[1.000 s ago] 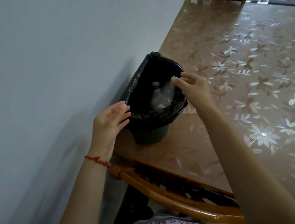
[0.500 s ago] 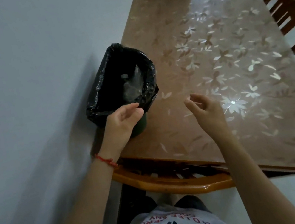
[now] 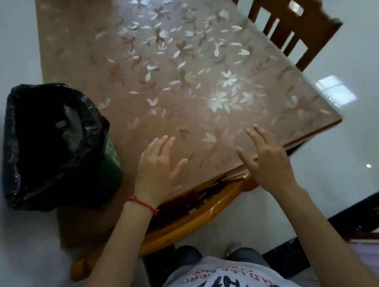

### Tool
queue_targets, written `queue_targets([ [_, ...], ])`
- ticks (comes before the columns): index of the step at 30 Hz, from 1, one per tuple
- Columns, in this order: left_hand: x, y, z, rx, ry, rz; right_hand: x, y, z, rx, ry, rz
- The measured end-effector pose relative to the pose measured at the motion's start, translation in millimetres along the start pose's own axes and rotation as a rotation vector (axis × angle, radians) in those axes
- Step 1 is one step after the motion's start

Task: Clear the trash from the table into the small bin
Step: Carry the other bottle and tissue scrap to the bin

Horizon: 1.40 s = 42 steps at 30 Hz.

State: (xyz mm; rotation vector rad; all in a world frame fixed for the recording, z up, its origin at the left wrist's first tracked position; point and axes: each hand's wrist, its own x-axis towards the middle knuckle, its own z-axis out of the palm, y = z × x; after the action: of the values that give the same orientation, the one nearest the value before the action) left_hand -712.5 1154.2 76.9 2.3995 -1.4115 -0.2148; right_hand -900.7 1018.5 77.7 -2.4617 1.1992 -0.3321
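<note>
The small green bin (image 3: pixel 113 167) with a black bag liner (image 3: pixel 36 170) stands at the table's near left corner, against the wall. Clear crumpled plastic (image 3: pixel 70 118) shows inside the bag. My left hand (image 3: pixel 157 169) hovers over the table just right of the bin, fingers spread, holding nothing. My right hand (image 3: pixel 265 157) floats above the table's near edge, fingers apart and empty. The table (image 3: pixel 170 70) has a glossy brown cover with a flower pattern.
A wooden chair back (image 3: pixel 184 222) is tucked under the near edge below my hands. Two dark wooden chairs (image 3: pixel 293 21) stand along the table's right side. A white wall runs along the left. Shiny pale floor lies to the right.
Both hands have left the bin rim and come back toward the table's near edge. The view has tilted down and swung right.
</note>
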Motion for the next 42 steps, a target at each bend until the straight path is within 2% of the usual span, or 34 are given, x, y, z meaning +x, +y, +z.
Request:
queue_targets([
  [5,21.4,49.9,27.3,0.184,-0.093,0.240,-31.0,50.9,-21.6,-0.025,0.087,0.159],
  [16,51.0,165.0,79.2,0.157,-0.217,0.603,-115.0,136.6,-37.6,-0.033,0.292,0.615],
  [25,62.7,253.8,119.8,0.084,-0.330,0.888,-181.0,175.0,-53.2,-0.068,0.475,0.936],
  [31,55.7,294.7,136.3,0.057,-0.385,0.980,-207.9,193.5,-62.8,-0.083,0.555,1.040],
  [42,69.3,344.8,162.3,0.094,-0.351,1.008,-207.6,245.5,-90.5,-0.110,0.522,1.037],
])
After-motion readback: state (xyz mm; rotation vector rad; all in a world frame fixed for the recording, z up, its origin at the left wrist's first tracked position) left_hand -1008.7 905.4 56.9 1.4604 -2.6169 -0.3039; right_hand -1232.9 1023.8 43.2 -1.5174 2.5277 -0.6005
